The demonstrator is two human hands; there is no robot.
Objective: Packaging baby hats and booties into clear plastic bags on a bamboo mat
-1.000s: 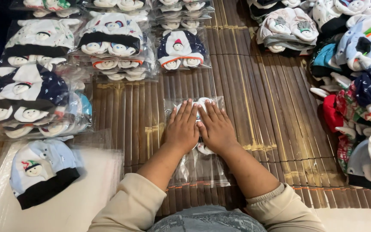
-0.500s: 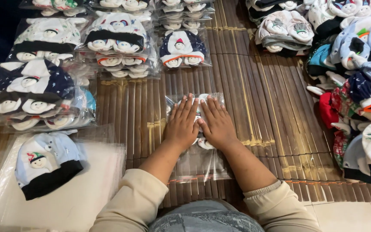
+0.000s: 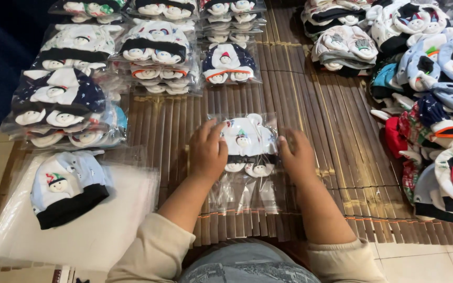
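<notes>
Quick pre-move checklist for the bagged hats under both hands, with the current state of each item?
1. Left hand on the left edge of the clear bag: ok.
2. Right hand on the bag's right edge: ok.
3. Hats fully inside the bag: ok, they sit in its upper half.
4. Bag lying flat on the bamboo mat: ok.
5. Bag's open end sealed: cannot tell.
6. Room on the mat around the bag: ok, the packed stacks lie apart from it.
</notes>
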